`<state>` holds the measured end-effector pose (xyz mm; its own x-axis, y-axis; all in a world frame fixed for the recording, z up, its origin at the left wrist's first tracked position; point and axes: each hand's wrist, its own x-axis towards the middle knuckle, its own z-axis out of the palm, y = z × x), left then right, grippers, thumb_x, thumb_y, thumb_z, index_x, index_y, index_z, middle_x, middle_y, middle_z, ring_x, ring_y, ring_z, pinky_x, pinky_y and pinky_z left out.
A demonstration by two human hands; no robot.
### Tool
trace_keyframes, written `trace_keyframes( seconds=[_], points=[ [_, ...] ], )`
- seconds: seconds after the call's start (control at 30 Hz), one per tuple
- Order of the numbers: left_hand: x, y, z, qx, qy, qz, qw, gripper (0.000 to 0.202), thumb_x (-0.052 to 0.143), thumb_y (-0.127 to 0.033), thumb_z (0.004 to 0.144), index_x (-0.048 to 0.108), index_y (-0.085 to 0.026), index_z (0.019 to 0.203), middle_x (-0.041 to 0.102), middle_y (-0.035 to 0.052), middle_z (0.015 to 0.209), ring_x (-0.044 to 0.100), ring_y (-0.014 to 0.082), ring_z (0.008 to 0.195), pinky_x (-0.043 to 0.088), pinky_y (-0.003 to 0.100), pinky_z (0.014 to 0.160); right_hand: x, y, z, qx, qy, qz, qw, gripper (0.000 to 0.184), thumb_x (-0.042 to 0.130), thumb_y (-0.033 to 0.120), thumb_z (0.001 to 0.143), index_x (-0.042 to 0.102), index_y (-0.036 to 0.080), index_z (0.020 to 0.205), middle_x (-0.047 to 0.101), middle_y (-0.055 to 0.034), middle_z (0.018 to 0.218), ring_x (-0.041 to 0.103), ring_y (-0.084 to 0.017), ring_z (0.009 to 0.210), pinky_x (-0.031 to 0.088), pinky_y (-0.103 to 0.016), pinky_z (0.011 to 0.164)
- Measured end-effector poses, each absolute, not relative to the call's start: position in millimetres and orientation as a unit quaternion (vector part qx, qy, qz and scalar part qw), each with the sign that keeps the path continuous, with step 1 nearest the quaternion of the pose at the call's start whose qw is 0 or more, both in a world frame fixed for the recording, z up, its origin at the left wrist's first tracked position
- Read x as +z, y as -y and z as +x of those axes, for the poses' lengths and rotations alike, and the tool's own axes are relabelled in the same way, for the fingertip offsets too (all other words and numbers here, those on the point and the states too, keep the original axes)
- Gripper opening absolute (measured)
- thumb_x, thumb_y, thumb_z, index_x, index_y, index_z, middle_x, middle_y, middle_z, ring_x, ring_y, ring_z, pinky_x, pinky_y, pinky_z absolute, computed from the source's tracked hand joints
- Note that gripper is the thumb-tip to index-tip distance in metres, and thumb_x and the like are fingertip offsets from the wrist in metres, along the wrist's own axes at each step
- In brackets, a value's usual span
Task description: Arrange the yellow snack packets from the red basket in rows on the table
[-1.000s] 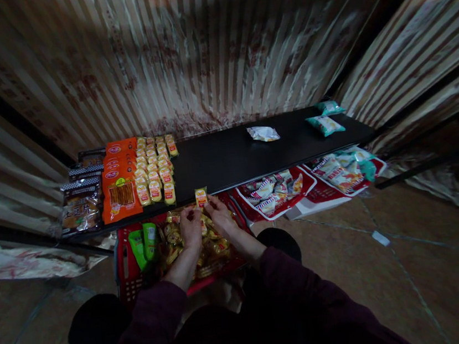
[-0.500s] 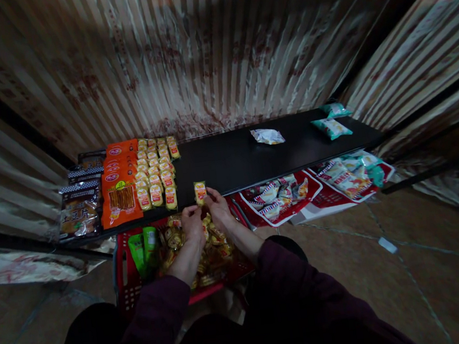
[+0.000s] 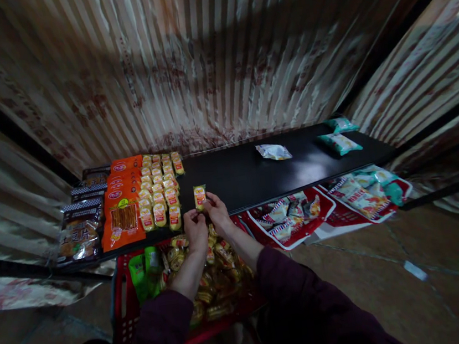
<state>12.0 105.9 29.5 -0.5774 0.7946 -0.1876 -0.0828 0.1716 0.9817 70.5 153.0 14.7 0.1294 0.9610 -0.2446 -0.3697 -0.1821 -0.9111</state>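
A small yellow wrapped snack cake is held upright over the front edge of the black shelf. My right hand grips its right side between thumb and fingers. My left hand is closed in a pinch at its lower edge. Rows of the same yellow snack cakes stand on the shelf to the left of my hands. Below my wrists, a red basket holds many more of them in gold wrappers, with green packets at its left side.
Orange snack bags and dark potato-chip bags line the shelf's left end. A white packet and teal packets lie farther right. Red baskets of packets stand below the shelf at right. Corrugated sheeting backs the shelf.
The view has tilted, so the shelf and baskets sit lower in the picture. Both hands still hold the snack cake at the shelf's front edge, nearly unmoved.
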Motion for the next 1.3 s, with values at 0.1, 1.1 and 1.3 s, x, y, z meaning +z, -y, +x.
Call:
trace_keyframes(
  seconds=[0.1, 1.1, 1.3],
  points=[
    [37.1, -119.3, 10.1, 0.571, -0.675, 0.297, 0.362, 0.022, 0.052, -0.004, 0.072, 0.056, -0.016, 0.090, 0.064, 0.0064, 0.094, 0.063, 0.0135, 0.086, 0.048, 0.031, 0.087, 15.8, -168.6, 68.9, 0.583, 0.306, -0.500, 0.563, 0.046, 0.062, 0.024, 0.065, 0.056, 0.017, 0.110, 0.064, 0.0033, 0.073, 0.057, -0.010, 0.064, 0.047, -0.023, 0.064],
    [36.5, -234.3, -23.7, 0.500, -0.700, 0.407, 0.308, 0.026, 0.044, -0.024, 0.084, 0.063, -0.016, 0.099, 0.064, 0.0154, 0.115, 0.055, 0.0240, 0.115, 0.035, 0.035, 0.102, -9.3, -292.7, 26.7, 0.560, 0.400, -0.434, 0.581, 0.032, 0.065, 0.024, 0.064, 0.061, 0.017, 0.095, 0.068, -0.0016, 0.088, 0.063, -0.014, 0.081, 0.050, -0.031, 0.084],
    [37.1, -245.3, -21.3, 0.514, -0.697, 0.385, 0.318, 0.024, 0.045, -0.026, 0.084, 0.062, -0.017, 0.097, 0.064, 0.0151, 0.115, 0.056, 0.0237, 0.114, 0.036, 0.034, 0.101, -6.0, -298.0, 21.7, 0.550, 0.379, -0.450, 0.593, 0.035, 0.068, 0.021, 0.058, 0.060, 0.018, 0.093, 0.066, -0.0007, 0.086, 0.062, -0.014, 0.079, 0.050, -0.030, 0.084]
  ],
)
